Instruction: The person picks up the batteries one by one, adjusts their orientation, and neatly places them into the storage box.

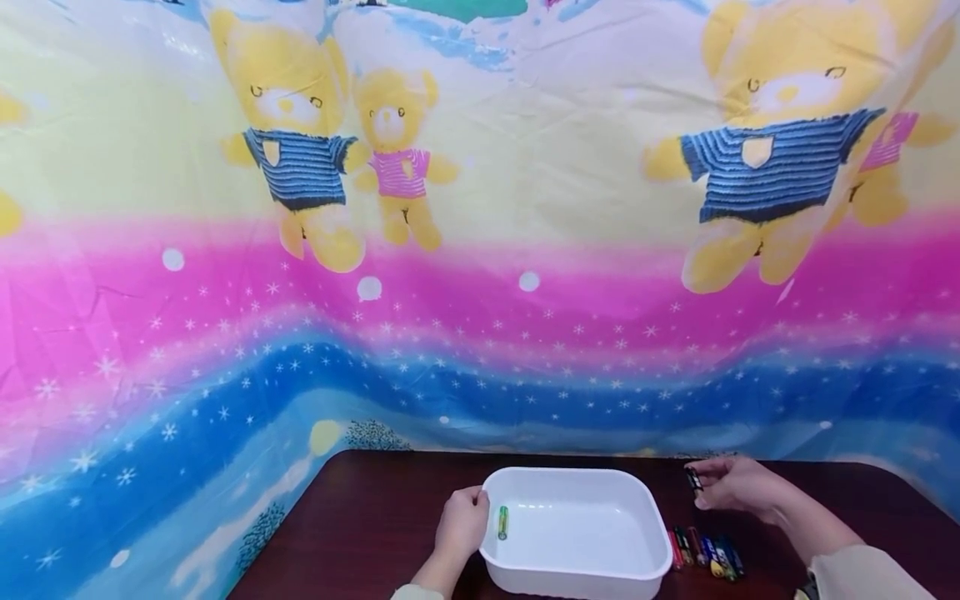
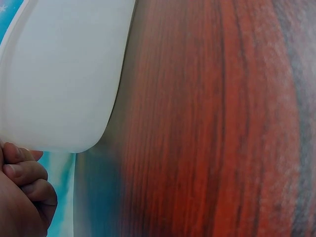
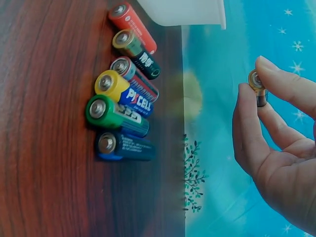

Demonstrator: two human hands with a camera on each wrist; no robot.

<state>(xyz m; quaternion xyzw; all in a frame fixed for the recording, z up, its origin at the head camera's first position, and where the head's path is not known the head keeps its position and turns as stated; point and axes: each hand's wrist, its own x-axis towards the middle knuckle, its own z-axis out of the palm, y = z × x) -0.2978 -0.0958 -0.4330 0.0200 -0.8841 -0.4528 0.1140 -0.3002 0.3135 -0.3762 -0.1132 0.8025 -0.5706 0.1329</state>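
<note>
A white plastic basin point(image 1: 573, 575) stands on the table, and one green battery point(image 1: 503, 523) lies inside it near the left wall. The left hand point(image 1: 462, 523) grips the basin's left rim; its curled fingers point(image 2: 29, 173) also show in the left wrist view. To the right of the basin, above the table, the right hand point(image 1: 738, 487) pinches a dark battery with a gold end point(image 3: 256, 81) between thumb and fingers. Below that hand a row of several loose batteries lies beside the basin, among them a red battery point(image 3: 132, 27) and a yellow and blue battery point(image 3: 123, 92).
The dark reddish wooden table point(image 1: 360, 517) extends on both sides of the basin. Behind it hangs a colourful cloth point(image 1: 480, 333) printed with teddy bears and snowflakes, reaching down to the table's back edge.
</note>
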